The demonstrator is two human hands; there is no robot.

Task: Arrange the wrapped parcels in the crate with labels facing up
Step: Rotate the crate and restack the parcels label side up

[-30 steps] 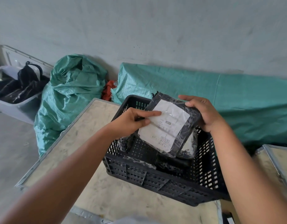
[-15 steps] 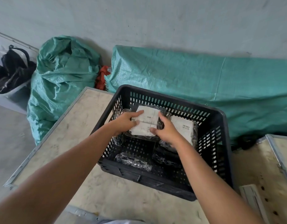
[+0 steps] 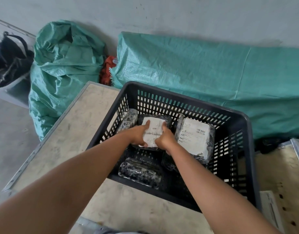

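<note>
A black slotted crate (image 3: 243,125) stands on a pale wooden table (image 3: 81,132). Inside at the back middle lies a black wrapped parcel (image 3: 154,127) with its white label facing up. My left hand (image 3: 138,135) grips its left side and my right hand (image 3: 165,137) grips its right side. To its right lies a second parcel (image 3: 194,135), also with its white label up. A rolled parcel (image 3: 128,120) leans in the back left corner, and another parcel (image 3: 140,171) with no label showing lies at the front.
Two green woven sacks (image 3: 64,65) (image 3: 204,68) lie against the wall behind the table, with red cloth (image 3: 107,70) between them. A grey bin (image 3: 8,71) with black bags stands far left. A second wooden surface (image 3: 280,174) adjoins on the right.
Both hands lowered the labelled parcel from above the crate down to its back middle. The view has tilted down and closer to the crate.
</note>
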